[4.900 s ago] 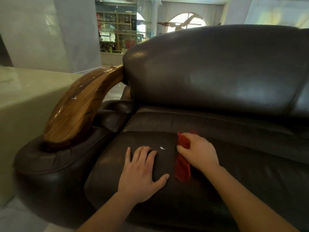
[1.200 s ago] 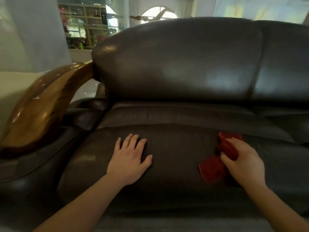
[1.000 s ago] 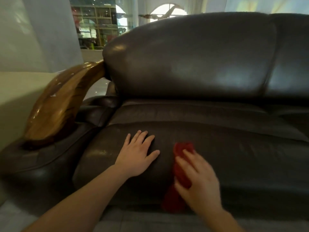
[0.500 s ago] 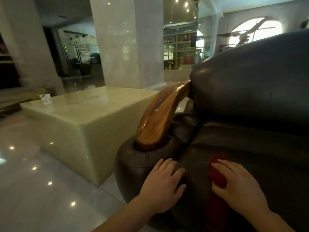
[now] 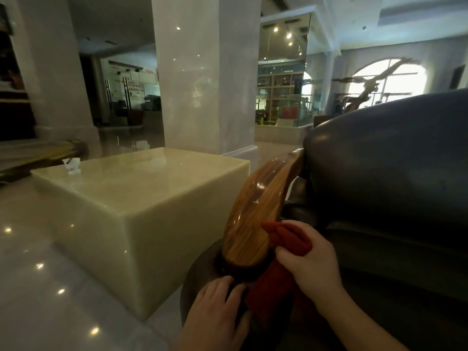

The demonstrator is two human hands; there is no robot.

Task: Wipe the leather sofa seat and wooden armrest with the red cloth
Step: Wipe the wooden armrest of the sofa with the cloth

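The curved wooden armrest [image 5: 255, 211] rises from the dark leather arm pad [image 5: 200, 272] at the sofa's left end. My right hand [image 5: 311, 264] grips the red cloth [image 5: 286, 239] and presses it against the right side of the armrest's lower end; part of the cloth hangs down below the hand. My left hand [image 5: 215, 310] rests flat on the front of the leather arm pad, fingers together, holding nothing. The dark leather backrest [image 5: 390, 158] fills the right side. The sofa seat is mostly hidden in shadow behind my right arm.
A pale stone block table [image 5: 141, 198] stands just left of the sofa arm, with a small white object [image 5: 72, 165] on its far corner. A white marble column [image 5: 205, 72] rises behind it. The polished floor [image 5: 38, 287] lies at lower left.
My right hand lifted the red cloth off the seat's front edge up to the foot of the wooden armrest. My left hand slid down along the leather arm pad. The view moved closer.
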